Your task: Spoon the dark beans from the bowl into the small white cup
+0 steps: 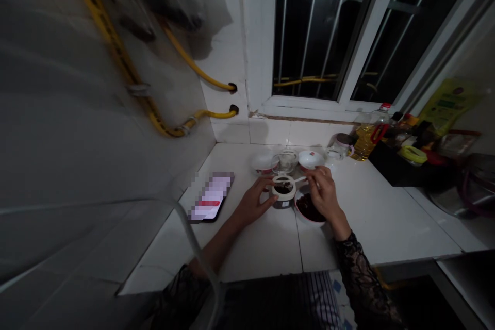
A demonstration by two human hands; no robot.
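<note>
A small jar (283,204) with a pale rim and dark contents stands on the counter. My left hand (255,202) is closed around the jar's left side, with the fingers at its rim and the thumb lower down. Between the pinched fingers of my right hand (325,193) is the handle of a pale spoon (300,179), whose other end reaches over the jar's mouth. Under my right hand, just right of the jar, sits a white bowl (317,223) holding a dark, lumpy food. My right hand partly covers this bowl.
Behind the jar stand a glass bowl (286,160) and two white bowls, one at left (263,161) and one at right (310,159). A lit phone (212,198) lies left. An oil bottle (364,139) and a black rack (390,165) stand right. A pale cable (193,247) crosses the foreground.
</note>
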